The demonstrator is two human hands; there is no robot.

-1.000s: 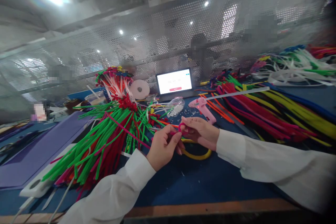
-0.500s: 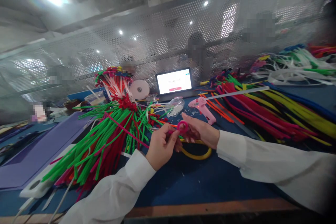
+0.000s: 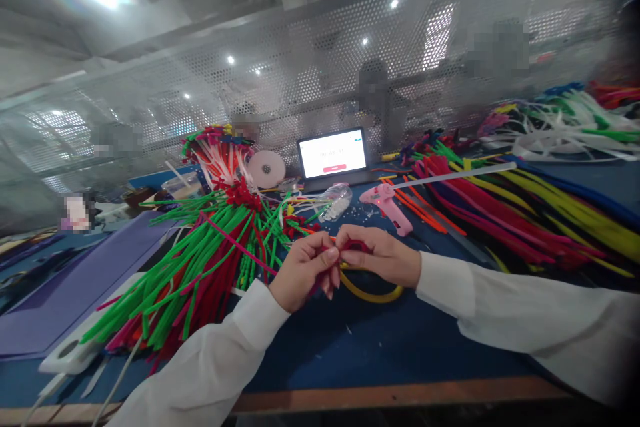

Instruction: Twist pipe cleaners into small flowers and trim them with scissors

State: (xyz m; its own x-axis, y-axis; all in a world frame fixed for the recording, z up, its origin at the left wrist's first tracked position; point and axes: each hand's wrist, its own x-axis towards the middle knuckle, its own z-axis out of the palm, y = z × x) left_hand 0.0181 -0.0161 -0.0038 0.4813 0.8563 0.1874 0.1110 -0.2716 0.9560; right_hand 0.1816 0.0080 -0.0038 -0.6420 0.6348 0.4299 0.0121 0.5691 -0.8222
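My left hand and my right hand meet over the table, fingertips touching. Between them is a pink pipe cleaner, bent into a curve and mostly covered by my fingers. Thumb and forefinger of each hand are pinched on it. A yellow ring lies just beneath and behind my right hand; part of it is hidden. Beyond the right hand rests a pink hot glue gun with a long pale glue stick in its back.
To the left spreads a big bundle of green and red pipe cleaners, over a white power strip. Pink and yellow pipe cleaners lie at right. A lit tablet, a white spool and a tipped clear cup stand behind.
My right hand has turned over and closed in a pinch on the pink pipe cleaner. My left hand has shifted slightly left, and the pink loop is now largely covered.
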